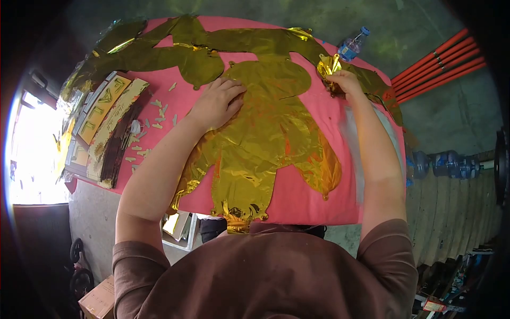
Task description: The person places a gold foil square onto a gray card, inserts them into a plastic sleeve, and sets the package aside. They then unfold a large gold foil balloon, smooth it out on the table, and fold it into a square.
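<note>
A large sheet of flat gold foil balloons (pixel 255 133) lies over the pink tabletop, its lower end hanging past the near edge. My left hand (pixel 217 102) rests palm down on the foil's left side, fingers slightly bent but not gripping. At the upper right, my right hand (pixel 346 83) pinches a crumpled gold foil piece (pixel 328 65) between thumb and fingers. More joined foil shapes (pixel 239 40) stretch along the far edge. The fingertips of my right hand are partly hidden by the foil.
Printed packs (pixel 106 117) are stacked at the left, beside several small pale slips (pixel 158 111). A water bottle (pixel 353 44) stands at the far right corner. Red poles (pixel 438 64) and large blue water jugs (pixel 449 164) are beyond the pink table (pixel 319 210).
</note>
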A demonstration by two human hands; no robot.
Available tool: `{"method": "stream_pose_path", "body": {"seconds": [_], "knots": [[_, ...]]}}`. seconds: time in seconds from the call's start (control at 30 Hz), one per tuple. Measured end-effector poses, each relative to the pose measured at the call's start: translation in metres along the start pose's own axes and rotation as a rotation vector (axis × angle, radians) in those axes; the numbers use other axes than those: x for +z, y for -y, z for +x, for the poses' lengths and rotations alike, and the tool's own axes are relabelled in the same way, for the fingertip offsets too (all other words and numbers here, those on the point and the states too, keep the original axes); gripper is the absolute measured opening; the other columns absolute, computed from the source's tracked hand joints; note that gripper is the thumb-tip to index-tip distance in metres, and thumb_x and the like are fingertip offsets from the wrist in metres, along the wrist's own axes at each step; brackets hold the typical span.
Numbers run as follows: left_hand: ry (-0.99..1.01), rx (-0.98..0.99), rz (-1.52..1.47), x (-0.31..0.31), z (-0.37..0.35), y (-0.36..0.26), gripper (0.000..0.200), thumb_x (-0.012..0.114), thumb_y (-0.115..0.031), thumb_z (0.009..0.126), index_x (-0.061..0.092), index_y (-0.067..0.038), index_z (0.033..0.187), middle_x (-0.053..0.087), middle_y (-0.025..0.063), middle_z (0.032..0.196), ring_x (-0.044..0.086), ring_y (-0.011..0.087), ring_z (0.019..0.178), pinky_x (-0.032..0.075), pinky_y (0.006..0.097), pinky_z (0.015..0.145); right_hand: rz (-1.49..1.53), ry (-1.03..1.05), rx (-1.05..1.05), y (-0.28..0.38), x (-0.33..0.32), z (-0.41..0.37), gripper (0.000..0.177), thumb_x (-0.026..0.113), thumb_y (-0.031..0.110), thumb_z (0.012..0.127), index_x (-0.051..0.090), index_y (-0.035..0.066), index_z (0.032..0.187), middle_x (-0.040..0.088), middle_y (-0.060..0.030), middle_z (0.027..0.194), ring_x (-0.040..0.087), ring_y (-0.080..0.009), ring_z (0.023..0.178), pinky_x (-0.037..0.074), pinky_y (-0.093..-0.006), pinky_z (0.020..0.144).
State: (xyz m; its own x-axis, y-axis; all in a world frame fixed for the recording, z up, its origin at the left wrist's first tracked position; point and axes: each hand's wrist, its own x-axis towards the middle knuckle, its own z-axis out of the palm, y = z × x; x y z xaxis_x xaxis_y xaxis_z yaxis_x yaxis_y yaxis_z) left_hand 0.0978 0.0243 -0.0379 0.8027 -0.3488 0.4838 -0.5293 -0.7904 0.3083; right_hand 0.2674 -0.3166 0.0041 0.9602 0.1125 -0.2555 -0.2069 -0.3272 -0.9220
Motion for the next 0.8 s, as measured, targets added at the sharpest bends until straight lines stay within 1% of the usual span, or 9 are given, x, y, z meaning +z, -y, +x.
{"method": "stream_pose_path", "body": {"seconds": [0.13,0.23,0.3,0.4,0.43,0.57,0.63,0.73,0.8], "knots": [[0.009,-0.005,-0.002,-0.001,0.0,-0.001,0.032,0.058,-0.019,0.081,0.056,-0.004,0.11,0.055,0.009,0.114,0.046,0.0282,0.109,0.037,0.0387,0.095,0.076,-0.051,0.056,-0.001,-0.013,0.01,0.013,0.067,0.011,0.078,0.055,0.008,0.075,0.059,-0.0022,0.068,0.055,-0.0106,0.057,0.043,-0.0267,0.052],[0.001,0.0,0.005,-0.001,0.001,0.0,0.033,0.058,-0.019,0.081,0.057,-0.004,0.11,0.055,0.0088,0.114,0.046,0.0282,0.109,0.037,0.0389,0.095,-0.365,-0.358,-0.315,-0.018,-0.023,0.03,0.016,0.067,0.014,0.077,0.053,0.006,0.079,0.06,-0.0065,0.072,0.06,-0.0186,0.064,0.047,-0.0306,0.059],[0.003,-0.001,0.001,-0.002,0.0,-0.001,0.032,0.058,-0.019,0.081,0.057,-0.004,0.11,0.055,0.0088,0.114,0.046,0.0282,0.109,0.037,0.039,0.095,-0.79,-0.509,-0.67,-0.017,-0.017,0.02,0.037,0.067,0.017,0.075,0.05,0.004,0.105,0.062,-0.0145,0.08,0.062,-0.0296,0.074,0.049,-0.0371,0.068],[-0.005,0.003,0.008,0.0,0.0,0.0,0.033,0.058,-0.019,0.081,0.056,-0.005,0.11,0.055,0.0088,0.114,0.046,0.0283,0.109,0.037,0.0391,0.095,-0.879,-0.475,-0.522,0.009,0.015,-0.022,0.067,0.066,0.018,0.073,0.033,0.006,0.13,0.062,-0.0209,0.09,0.06,-0.0379,0.085,0.047,-0.0437,0.072],[-0.014,0.009,0.017,0.0,0.0,0.0,0.033,0.058,-0.019,0.081,0.056,-0.005,0.11,0.055,0.0088,0.114,0.046,0.0283,0.109,0.037,0.0391,0.095,-1.001,-0.414,-0.529,0.008,0.017,-0.019,0.088,0.066,0.02,0.073,0.011,0.011,0.141,0.062,-0.0218,0.097,0.06,-0.0388,0.088,0.048,-0.0452,0.071],[-0.011,0.002,0.004,-0.002,0.0,-0.002,0.033,0.058,-0.019,0.081,0.056,-0.005,0.111,0.055,0.0091,0.114,0.046,0.0284,0.11,0.037,0.0391,0.095,-1.121,-0.431,-0.415,0.0,0.02,-0.009,0.066,0.065,0.022,0.073,0.036,0.007,0.131,0.064,-0.0191,0.089,0.061,-0.0389,0.084,0.048,-0.0463,0.07],[0.005,-0.004,0.009,-0.003,0.001,-0.002,0.033,0.057,-0.019,0.081,0.056,-0.005,0.111,0.055,0.0093,0.114,0.046,0.0286,0.11,0.037,0.0391,0.095,-1.194,-0.363,-0.461,-0.011,0.003,0.014,0.04,0.063,0.022,0.073,0.059,0.001,0.107,0.064,-0.0191,0.08,0.063,-0.0357,0.075,0.048,-0.0439,0.065],[0.006,-0.01,-0.011,-0.003,0.001,-0.002,0.033,0.057,-0.019,0.081,0.056,-0.005,0.111,0.055,0.0096,0.114,0.046,0.0286,0.11,0.037,0.0391,0.095,-1.007,-0.373,-0.447,-0.001,-0.026,0.023,0.022,0.061,0.02,0.074,0.065,-0.001,0.081,0.064,-0.0129,0.071,0.062,-0.0259,0.064,0.047,-0.0371,0.059],[0.006,-0.008,-0.008,-0.002,0.0,-0.002,0.033,0.057,-0.018,0.081,0.056,-0.005,0.111,0.055,0.0096,0.114,0.046,0.0288,0.11,0.037,0.0391,0.095,-0.682,-0.274,-0.415,0.016,-0.056,0.017,0.02,0.061,0.018,0.075,0.064,0.0,0.081,0.062,-0.0052,0.068,0.056,-0.016,0.055,0.043,-0.03,0.051]]}}
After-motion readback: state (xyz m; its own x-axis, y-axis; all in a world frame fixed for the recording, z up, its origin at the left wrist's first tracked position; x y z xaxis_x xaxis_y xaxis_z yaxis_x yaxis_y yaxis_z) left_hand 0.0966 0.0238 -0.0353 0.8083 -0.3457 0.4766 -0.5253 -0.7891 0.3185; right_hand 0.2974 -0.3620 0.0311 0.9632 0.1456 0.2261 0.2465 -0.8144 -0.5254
